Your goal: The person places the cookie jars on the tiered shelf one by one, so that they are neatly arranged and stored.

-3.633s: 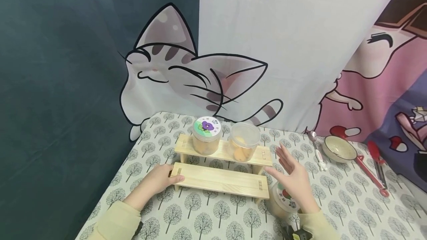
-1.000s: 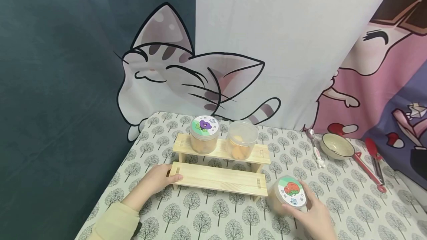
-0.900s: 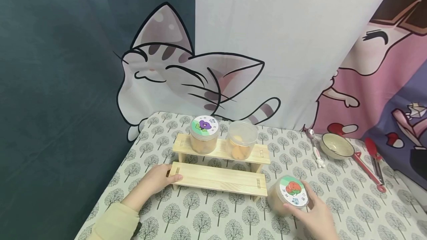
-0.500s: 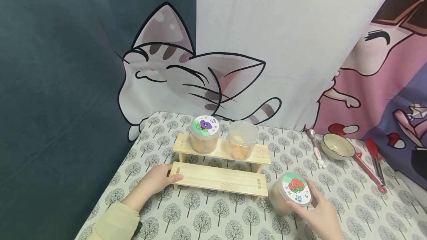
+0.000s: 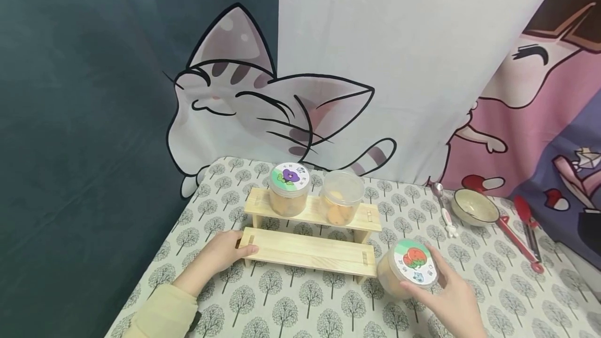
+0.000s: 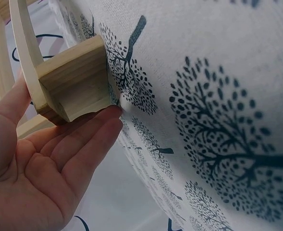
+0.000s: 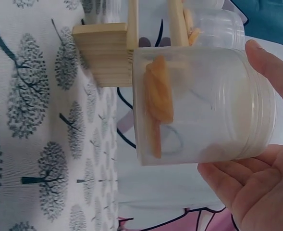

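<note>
My left hand (image 5: 223,252) holds the left end of a two-step wooden rack (image 5: 305,249). Its thumb lies on the lower board, and in the left wrist view the fingers rest along the end leg (image 6: 76,79). My right hand (image 5: 453,296) grips a clear plastic jar (image 5: 392,278) near its lid, which has a tomato picture. Seen from the right wrist, this jar is off the cloth, with orange pieces (image 7: 159,91) near its bottom. On the upper board stand a lidded jar with a purple picture (image 5: 288,192) and a lidless jar (image 5: 341,200) with orange pieces inside.
A spoon with a white rabbit handle (image 5: 448,218), a cream bowl (image 5: 475,207) and red-handled utensils (image 5: 521,244) lie at the back right. Tree-patterned cloth (image 5: 281,301) covers the table. A curtain with a cartoon cat (image 5: 235,93) hangs behind.
My right hand came down from beside the rack and took hold of the tomato-lidded jar. The jar has since risen slightly. My left hand has stayed on the rack.
</note>
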### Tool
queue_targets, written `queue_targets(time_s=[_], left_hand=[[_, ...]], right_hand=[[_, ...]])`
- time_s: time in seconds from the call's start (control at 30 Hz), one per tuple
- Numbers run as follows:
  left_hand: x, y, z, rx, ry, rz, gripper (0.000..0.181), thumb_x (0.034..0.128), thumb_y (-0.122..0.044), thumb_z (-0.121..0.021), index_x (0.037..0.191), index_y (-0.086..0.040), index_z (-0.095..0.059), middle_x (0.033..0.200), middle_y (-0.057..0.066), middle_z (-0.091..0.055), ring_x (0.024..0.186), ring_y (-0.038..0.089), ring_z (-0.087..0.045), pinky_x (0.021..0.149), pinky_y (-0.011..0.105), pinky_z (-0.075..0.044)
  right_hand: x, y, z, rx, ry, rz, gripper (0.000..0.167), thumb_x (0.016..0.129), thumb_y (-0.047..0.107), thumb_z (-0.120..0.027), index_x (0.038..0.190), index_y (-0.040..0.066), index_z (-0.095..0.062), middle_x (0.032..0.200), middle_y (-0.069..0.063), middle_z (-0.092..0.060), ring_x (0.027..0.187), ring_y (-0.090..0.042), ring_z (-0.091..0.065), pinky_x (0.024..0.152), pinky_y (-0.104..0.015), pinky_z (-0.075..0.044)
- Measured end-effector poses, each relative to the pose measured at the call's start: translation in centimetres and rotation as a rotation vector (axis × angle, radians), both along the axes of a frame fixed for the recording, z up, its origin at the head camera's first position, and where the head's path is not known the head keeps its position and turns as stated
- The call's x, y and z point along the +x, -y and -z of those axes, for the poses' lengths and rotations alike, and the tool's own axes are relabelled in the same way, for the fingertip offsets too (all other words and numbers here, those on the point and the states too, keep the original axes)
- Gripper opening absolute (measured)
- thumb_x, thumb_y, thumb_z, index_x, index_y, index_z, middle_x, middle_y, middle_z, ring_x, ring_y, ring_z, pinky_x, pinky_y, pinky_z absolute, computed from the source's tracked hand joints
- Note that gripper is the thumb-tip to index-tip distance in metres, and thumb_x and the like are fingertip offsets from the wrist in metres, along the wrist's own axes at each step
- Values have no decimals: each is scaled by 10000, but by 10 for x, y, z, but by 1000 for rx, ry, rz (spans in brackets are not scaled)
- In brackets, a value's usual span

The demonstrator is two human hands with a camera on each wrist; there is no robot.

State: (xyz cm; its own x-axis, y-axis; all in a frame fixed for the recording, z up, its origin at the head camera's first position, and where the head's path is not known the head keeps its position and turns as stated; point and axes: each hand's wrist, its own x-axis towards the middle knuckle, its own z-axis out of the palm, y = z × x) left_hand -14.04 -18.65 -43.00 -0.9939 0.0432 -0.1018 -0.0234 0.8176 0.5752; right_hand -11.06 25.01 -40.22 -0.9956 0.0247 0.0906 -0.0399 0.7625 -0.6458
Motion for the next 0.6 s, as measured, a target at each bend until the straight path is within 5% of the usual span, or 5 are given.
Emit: queue_targets(time_s=[0.3, 0.4, 0.5, 0.6], left_hand=[[1, 0, 0, 0, 1, -4, 375, 821, -358, -714, 1054, -66, -682, 944, 93, -689, 836, 253, -628, 816, 497, -484], [1, 0, 0, -7, 0, 0, 391, 820, -371, -710, 1061, -64, -679, 955, 101, -688, 848, 267, -631, 815, 503, -484], [1, 0, 0, -8, 2, -1, 397, 822, -375, -708, 1067, -64, -677, 964, 105, -688, 857, 273, -632, 816, 504, -484], [1, 0, 0, -4, 8, -7, 390, 824, -371, -708, 1065, -65, -678, 959, 101, -688, 857, 268, -633, 818, 502, -484]], right_hand=[[2, 2, -10, -8, -5, -11, 982, 712, 453, -810, 1499, 240, -263, 1440, -228, -403, 1236, -477, -438, 947, -545, -383], [2, 5, -11, 11, -57, -27, 981, 689, 443, -828, 1488, 226, -300, 1426, -209, -432, 1219, -446, -470, 935, -269, -452], [0, 10, -11, 19, -109, -45, 974, 670, 422, -846, 1472, 187, -346, 1406, -208, -457, 1187, -430, -506, 841, -16, -356], [-1, 16, -13, 37, -143, -60, 970, 659, 414, -855, 1454, 126, -378, 1338, -245, -506, 1141, -449, -536, 867, -153, -456]])
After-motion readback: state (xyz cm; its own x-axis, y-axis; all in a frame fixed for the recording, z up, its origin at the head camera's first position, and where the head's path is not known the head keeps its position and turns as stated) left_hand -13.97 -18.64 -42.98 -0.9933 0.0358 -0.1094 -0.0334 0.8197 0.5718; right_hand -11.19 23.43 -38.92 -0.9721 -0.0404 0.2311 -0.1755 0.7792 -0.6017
